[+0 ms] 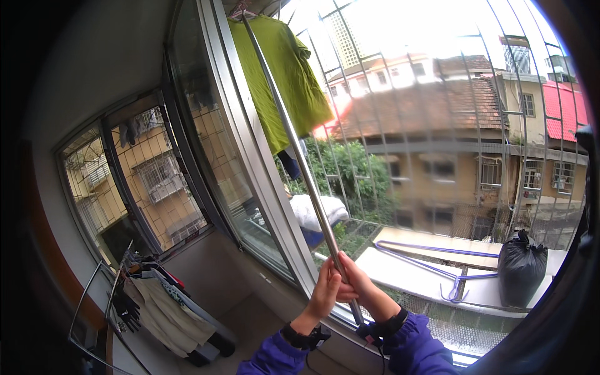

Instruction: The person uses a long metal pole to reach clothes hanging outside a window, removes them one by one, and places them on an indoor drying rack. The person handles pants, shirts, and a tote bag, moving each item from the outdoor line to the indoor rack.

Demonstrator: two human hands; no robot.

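Note:
Both hands grip a long metal clothes pole point(309, 176) near its lower end. My left hand point(323, 293) wraps it from the left, and my right hand point(360, 281) closes around it from the right, the two hands touching. The pole slants up and away to the left, its far tip at a pink hanger point(241, 13) at the top of the view. A yellow-green T-shirt point(283, 79) hangs from that hanger outside the window. Whether the tip hooks the hanger is too small to tell.
An aluminium window frame point(255, 140) stands left of the pole; a metal security grille point(384, 117) lies beyond. On the outer ledge point(403, 262) rest purple hangers point(422, 267) and a black plastic bag point(522, 269). A rack point(110, 304) with clothes point(168, 309) stands lower left.

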